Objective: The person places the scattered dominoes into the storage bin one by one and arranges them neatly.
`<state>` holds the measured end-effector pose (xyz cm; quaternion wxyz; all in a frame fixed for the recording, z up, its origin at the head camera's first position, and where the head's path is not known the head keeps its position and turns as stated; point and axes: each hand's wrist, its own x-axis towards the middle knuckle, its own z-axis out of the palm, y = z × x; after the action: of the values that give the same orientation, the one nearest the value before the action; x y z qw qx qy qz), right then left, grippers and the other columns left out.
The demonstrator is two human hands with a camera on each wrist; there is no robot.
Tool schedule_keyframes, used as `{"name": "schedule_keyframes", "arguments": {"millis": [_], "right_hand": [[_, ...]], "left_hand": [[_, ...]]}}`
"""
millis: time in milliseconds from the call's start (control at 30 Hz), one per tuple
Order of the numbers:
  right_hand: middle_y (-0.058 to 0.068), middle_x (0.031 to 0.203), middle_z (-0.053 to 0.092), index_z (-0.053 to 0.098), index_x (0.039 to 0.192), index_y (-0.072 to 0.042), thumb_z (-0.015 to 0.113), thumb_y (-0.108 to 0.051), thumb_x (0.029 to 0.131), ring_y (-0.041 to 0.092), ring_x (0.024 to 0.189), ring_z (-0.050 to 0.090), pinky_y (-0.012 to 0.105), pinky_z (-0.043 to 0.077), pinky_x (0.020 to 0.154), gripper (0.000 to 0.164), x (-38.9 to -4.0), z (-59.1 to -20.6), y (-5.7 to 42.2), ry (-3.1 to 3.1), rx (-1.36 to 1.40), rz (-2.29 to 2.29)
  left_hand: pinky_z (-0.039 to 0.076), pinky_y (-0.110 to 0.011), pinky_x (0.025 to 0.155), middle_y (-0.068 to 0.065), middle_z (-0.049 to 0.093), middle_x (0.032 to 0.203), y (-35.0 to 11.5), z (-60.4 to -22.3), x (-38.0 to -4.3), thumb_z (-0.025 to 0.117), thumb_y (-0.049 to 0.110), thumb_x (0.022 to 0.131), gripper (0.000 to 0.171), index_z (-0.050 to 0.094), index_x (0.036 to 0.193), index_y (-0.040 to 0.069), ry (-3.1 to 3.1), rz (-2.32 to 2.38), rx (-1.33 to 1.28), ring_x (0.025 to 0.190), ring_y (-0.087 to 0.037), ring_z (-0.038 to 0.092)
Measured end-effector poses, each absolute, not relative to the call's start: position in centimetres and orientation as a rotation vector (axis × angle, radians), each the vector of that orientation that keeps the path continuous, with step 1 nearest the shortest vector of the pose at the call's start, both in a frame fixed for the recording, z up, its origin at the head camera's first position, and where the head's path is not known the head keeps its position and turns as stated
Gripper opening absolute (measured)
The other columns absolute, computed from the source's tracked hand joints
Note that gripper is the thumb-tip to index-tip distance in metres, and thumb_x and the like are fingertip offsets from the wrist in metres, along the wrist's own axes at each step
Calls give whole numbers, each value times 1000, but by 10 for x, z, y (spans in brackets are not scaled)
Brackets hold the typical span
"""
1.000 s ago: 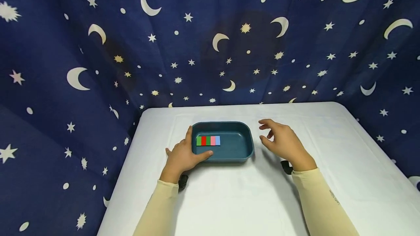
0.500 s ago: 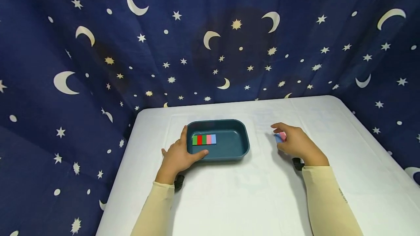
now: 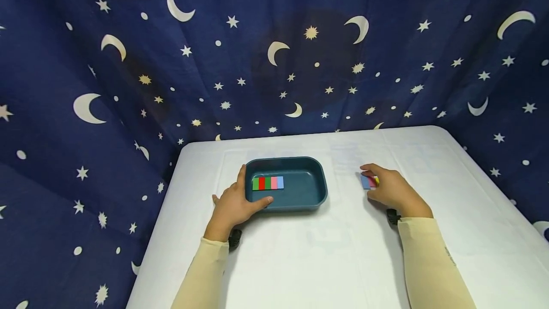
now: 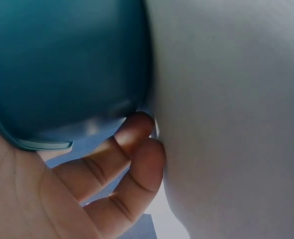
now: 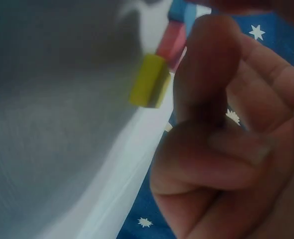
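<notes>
My left hand (image 3: 231, 206) grips the left end of a dark teal plastic tray (image 3: 306, 206), thumb over its front edge. In the left wrist view two bent fingertips (image 4: 147, 159) touch the outside of the tray low down. Inside the tray lies a straight row of blocks (image 3: 268, 183): green, red, green, pink and light blue. To the right, my right hand (image 3: 392, 190) pinches a short row of blocks (image 3: 370, 182), thumb on the near side and fingers on the far side. The right wrist view shows its yellow block (image 5: 149, 82) at the near end, then pink, then blue.
A white cloth covers the table (image 3: 317, 256); both hands and the tray are on its middle and far part. Behind and at both sides hangs a dark blue curtain (image 3: 240, 61) printed with moons and stars.
My right hand has moved rightward, and the short block row has come into view between its fingers, turning straighter. The left hand has stayed on the tray. The head view has shifted slightly.
</notes>
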<state>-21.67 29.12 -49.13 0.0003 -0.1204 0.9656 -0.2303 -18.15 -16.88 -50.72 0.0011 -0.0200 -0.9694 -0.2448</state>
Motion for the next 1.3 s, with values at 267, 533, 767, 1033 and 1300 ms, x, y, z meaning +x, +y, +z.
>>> {"name": "schedule_keyframes", "arguments": {"millis": [267,533,767,1033,1300], "right_hand": [[20,123,70,60,144,-11,76,-4,76,38,103,62,62,49,94,70,-217,-494,290,3036,-345,-722],[23,124,70,61,142,-9,74,-5,79,40,105,64,64,49,97,64,-219,-496,288,3049,-367,-701],[25,124,70,62,141,-8,75,-5,78,41,108,66,64,49,97,64,-218,-498,290,3060,-354,-704],[25,125,70,63,140,-8,76,-4,79,41,108,65,65,48,97,62,-217,-499,290,3057,-346,-708],[25,124,70,62,140,-8,75,-4,79,42,109,65,65,48,97,62,-217,-498,289,3061,-349,-699]], "left_hand": [[16,-92,101,-13,59,150,-169,-506,-181,51,104,67,138,4,172,28,-3039,-786,-72,128,-37,63],[16,-92,102,-13,59,150,-170,-507,-180,50,106,65,140,5,172,28,-3043,-762,-52,128,-38,62],[18,-92,101,-13,58,151,-169,-509,-180,49,106,65,140,8,172,26,-3030,-756,-62,127,-40,63],[17,-92,101,-14,59,150,-169,-509,-179,49,106,66,139,4,172,27,-3043,-756,-69,128,-38,63],[15,-93,100,-14,61,148,-168,-508,-179,51,104,67,139,4,172,27,-3040,-756,-68,128,-37,63]]}}
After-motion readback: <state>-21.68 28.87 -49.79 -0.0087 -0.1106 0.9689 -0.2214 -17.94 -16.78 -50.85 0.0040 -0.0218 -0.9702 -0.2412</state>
